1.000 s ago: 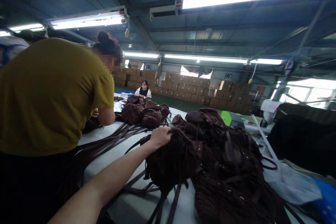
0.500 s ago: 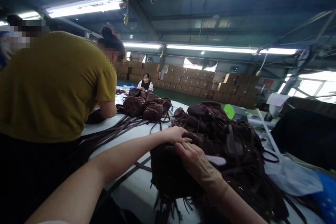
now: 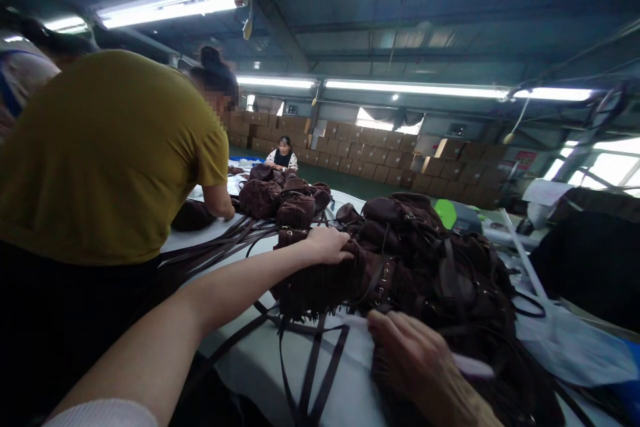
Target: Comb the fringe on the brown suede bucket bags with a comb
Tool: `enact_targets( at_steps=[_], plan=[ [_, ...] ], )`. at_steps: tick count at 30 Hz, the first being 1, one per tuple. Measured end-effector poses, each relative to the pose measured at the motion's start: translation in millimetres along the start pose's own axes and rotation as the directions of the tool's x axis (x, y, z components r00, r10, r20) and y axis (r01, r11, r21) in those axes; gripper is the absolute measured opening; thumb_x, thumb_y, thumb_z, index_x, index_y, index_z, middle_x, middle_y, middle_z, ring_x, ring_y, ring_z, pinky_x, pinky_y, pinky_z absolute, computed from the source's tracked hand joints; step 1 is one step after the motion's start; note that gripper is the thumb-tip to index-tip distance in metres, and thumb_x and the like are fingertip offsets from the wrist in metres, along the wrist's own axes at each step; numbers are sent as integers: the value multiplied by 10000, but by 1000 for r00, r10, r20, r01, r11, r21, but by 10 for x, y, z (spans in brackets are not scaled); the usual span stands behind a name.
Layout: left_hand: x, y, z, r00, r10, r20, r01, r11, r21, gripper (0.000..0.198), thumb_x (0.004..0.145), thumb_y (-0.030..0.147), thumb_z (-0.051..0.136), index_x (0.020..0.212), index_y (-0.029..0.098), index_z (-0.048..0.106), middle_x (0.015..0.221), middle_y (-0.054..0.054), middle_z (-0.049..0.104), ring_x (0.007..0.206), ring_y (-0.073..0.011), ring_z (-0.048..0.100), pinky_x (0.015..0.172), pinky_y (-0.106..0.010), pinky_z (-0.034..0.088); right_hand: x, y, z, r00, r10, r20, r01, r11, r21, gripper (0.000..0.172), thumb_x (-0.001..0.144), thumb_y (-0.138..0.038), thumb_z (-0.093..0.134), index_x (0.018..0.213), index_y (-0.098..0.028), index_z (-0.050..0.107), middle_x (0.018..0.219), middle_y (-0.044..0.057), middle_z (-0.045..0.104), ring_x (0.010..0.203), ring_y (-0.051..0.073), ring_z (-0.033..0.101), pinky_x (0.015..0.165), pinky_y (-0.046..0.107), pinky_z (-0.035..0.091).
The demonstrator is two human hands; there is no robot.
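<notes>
My left hand (image 3: 327, 245) is closed over the top of a dark brown fringed bag (image 3: 313, 283), its fingertips hidden in the folds. Long straps (image 3: 313, 373) trail from this bag onto the white tabletop. Lower and to the right, my right hand (image 3: 415, 353) is blurred, its fingers curled together. From its little-finger side sticks a pale lilac tool handle (image 3: 473, 365); the tool's kind I cannot make out. Right beside both hands lies a heap of similar brown bags (image 3: 445, 273) with brass-coloured eyelets.
A co-worker in an olive shirt (image 3: 110, 153) bends over the table at left, near loose straps (image 3: 220, 240). More brown bags (image 3: 295, 200) sit farther back, with another person (image 3: 283, 157) behind them. Clear plastic (image 3: 575, 347) lies at right. Stacked cartons (image 3: 370, 150) line the far side.
My hands have moved apart: the right one down and toward me with the pale-handled tool. The bag under my left hand has shifted or turned, and its straps now hang in front.
</notes>
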State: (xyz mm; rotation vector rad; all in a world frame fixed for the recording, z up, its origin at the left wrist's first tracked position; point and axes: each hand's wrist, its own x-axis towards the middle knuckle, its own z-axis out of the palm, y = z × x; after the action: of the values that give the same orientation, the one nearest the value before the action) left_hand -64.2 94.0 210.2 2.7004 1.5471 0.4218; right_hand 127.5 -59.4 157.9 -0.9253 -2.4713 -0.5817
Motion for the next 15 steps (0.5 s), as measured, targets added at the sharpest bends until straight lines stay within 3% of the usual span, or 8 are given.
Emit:
enact_targets(
  at_steps=[3, 6, 8, 11, 15],
  plan=[
    [-2, 198, -34, 996, 68, 56, -67, 998, -14, 514, 823, 624, 461, 1070, 208, 633, 1092, -156, 688, 999, -332, 650, 802, -415, 517, 496, 157, -74, 995, -94, 17, 95, 980, -175, 237, 923, -94, 394, 1086, -199, 530, 772, 27, 605, 657, 179, 551, 628, 292, 394],
    [45, 263, -70, 992, 93, 84, -90, 995, -41, 527, 840, 643, 406, 1050, 224, 647, 1060, -128, 703, 956, -301, 669, 756, -365, 529, 735, 128, 59, 994, -82, 68, 92, 985, -147, 228, 911, -81, 402, 1051, -195, 541, 818, 44, 632, 720, 181, 580, 649, 284, 392],
    [81, 211, -72, 996, 86, 30, -84, 995, -49, 510, 864, 627, 371, 1082, 248, 633, 1083, -107, 699, 980, -297, 663, 773, -369, 526, 667, 25, 172, 992, -12, 122, 5, 999, 54, 168, 928, -123, 392, 952, -201, 538, 723, 8, 621, 609, 141, 552, 562, 248, 358],
    [96, 92, 0, 997, 45, -66, -48, 998, -48, 470, 896, 571, 351, 1129, 255, 611, 1102, -106, 692, 1011, -301, 654, 812, -398, 520, 369, -179, 246, 979, 86, 187, -152, 914, 376, 173, 966, -258, 378, 876, -220, 521, 559, -56, 534, 440, 97, 431, 452, 230, 288],
    [72, 95, 206, 997, 9, -74, -13, 998, -56, 432, 904, 515, 382, 1123, 228, 619, 1050, -132, 705, 970, -305, 670, 793, -401, 528, 56, -364, 217, 951, 215, 223, -300, 825, 479, 254, 972, -353, 383, 844, -224, 560, 524, -59, 501, 443, 101, 453, 438, 200, 350]
  ],
)
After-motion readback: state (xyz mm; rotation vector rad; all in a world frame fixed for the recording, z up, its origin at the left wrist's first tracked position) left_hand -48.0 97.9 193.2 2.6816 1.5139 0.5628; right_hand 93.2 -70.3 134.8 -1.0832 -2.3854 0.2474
